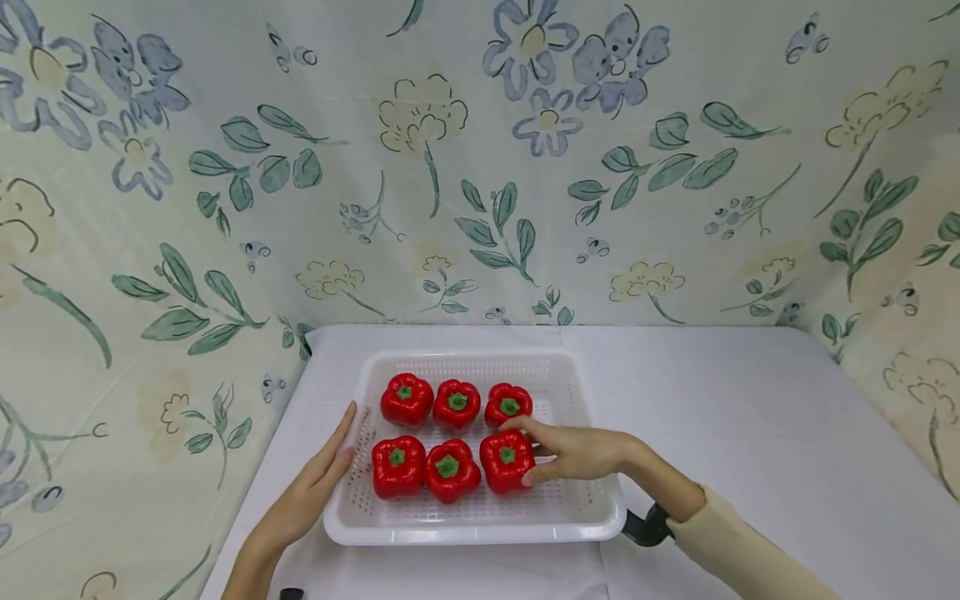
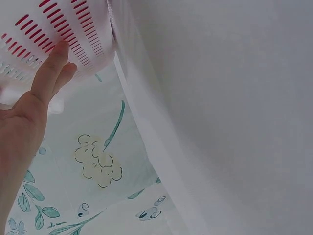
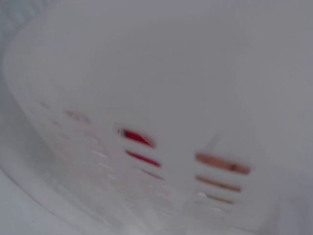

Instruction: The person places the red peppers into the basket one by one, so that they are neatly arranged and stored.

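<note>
Red bell peppers with green stems lie in two rows of three inside a white slotted plastic basket (image 1: pixel 480 533). My right hand (image 1: pixel 573 452) reaches over the basket's right side and grips the front-row right bell pepper (image 1: pixel 504 467), thumb at its near side and fingers at its far side. Behind it sits the back-row right bell pepper (image 1: pixel 501 415), close to the fingers. My left hand (image 1: pixel 311 492) rests with straight fingers along the basket's left side, as the left wrist view also shows. In the right wrist view the basket wall (image 3: pixel 161 73) hides that hand.
The basket stands on a table with a white cloth (image 1: pixel 720 417). A floral curtain (image 1: pixel 465 167) hangs behind and at both sides. Dark wrist gear (image 1: pixel 648 527) sits under my right wrist, by the basket's front right corner.
</note>
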`<action>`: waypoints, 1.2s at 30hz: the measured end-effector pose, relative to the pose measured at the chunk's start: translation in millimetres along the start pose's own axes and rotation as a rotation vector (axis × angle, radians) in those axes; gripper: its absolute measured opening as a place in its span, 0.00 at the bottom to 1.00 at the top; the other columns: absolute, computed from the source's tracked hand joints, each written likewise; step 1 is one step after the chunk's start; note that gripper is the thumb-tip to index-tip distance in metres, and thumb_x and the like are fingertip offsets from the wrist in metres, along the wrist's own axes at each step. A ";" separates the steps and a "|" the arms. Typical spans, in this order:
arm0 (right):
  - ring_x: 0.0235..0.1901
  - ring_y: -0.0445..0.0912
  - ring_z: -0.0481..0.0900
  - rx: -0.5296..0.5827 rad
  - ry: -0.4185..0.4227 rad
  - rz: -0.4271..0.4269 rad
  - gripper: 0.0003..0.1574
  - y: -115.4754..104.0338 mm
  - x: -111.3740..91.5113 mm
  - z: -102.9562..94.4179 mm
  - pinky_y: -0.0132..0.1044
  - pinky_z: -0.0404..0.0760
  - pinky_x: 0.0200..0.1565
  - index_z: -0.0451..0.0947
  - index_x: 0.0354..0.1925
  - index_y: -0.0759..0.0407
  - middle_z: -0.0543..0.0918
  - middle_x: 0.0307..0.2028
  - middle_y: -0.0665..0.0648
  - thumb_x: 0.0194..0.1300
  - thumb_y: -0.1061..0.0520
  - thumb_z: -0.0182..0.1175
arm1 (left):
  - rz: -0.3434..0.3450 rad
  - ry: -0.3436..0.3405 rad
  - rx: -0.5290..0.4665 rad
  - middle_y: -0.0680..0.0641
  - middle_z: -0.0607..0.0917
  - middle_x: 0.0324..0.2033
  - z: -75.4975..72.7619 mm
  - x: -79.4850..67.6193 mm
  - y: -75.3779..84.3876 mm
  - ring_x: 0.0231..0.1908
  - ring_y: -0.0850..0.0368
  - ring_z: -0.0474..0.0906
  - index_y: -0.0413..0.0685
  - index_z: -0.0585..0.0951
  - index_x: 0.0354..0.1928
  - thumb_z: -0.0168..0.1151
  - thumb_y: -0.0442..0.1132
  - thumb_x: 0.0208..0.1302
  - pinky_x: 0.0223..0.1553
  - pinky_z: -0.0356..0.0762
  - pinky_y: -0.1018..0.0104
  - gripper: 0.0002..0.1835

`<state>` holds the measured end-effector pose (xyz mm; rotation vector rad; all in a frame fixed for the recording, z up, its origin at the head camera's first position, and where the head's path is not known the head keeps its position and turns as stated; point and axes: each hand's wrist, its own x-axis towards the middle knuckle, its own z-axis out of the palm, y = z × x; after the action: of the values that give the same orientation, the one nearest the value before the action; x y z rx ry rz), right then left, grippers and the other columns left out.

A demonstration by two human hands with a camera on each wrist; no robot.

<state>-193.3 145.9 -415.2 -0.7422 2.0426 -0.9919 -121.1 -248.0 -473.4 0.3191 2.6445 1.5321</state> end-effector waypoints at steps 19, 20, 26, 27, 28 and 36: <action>0.73 0.62 0.69 0.062 0.028 0.012 0.52 2.6 1.4 4.7 0.57 0.82 0.65 0.56 0.78 0.46 0.65 0.75 0.57 0.64 0.54 0.72 | 0.006 -0.003 0.001 0.46 0.48 0.84 0.0 0.5 -1.1 0.80 0.33 0.46 0.64 0.46 0.84 0.41 0.48 0.84 0.69 0.59 0.45 0.33; 0.73 0.62 0.69 0.067 0.028 0.011 0.52 2.2 0.9 4.7 0.57 0.82 0.64 0.56 0.78 0.46 0.65 0.75 0.57 0.64 0.54 0.72 | 0.007 -0.004 0.002 0.45 0.48 0.84 0.2 0.5 -0.9 0.80 0.32 0.46 0.64 0.46 0.84 0.41 0.48 0.84 0.69 0.59 0.45 0.33; 0.72 0.64 0.69 0.080 0.025 0.020 0.52 -0.5 -1.3 4.0 0.58 0.84 0.62 0.56 0.78 0.47 0.64 0.75 0.58 0.63 0.55 0.71 | 0.015 -0.004 -0.005 0.45 0.48 0.84 -0.2 0.7 -0.1 0.80 0.33 0.46 0.64 0.46 0.84 0.41 0.48 0.84 0.69 0.60 0.46 0.33; 0.72 0.65 0.69 0.078 0.026 0.025 0.52 -0.6 -1.5 3.5 0.59 0.84 0.62 0.56 0.78 0.47 0.64 0.75 0.58 0.63 0.55 0.71 | 0.017 -0.003 -0.007 0.45 0.48 0.84 -0.3 0.8 0.0 0.80 0.33 0.47 0.64 0.46 0.84 0.41 0.47 0.84 0.68 0.60 0.46 0.33; 0.72 0.65 0.69 0.075 0.028 0.028 0.52 -0.9 -1.6 3.1 0.59 0.84 0.61 0.56 0.78 0.47 0.63 0.76 0.58 0.63 0.55 0.71 | 0.019 -0.003 -0.009 0.45 0.48 0.84 -0.5 0.8 0.0 0.80 0.33 0.47 0.64 0.46 0.84 0.41 0.47 0.84 0.69 0.60 0.46 0.33; 0.75 0.65 0.65 0.063 0.033 0.021 0.53 -0.9 -3.4 0.8 0.62 0.81 0.63 0.55 0.78 0.46 0.62 0.77 0.58 0.63 0.54 0.72 | 0.019 -0.005 -0.006 0.45 0.48 0.84 -0.4 0.4 0.6 0.80 0.32 0.46 0.64 0.46 0.84 0.41 0.47 0.84 0.69 0.59 0.45 0.33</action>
<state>-190.5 147.7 -413.6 -0.6738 2.0332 -1.0583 -121.4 -248.0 -472.7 0.3479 2.6403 1.5425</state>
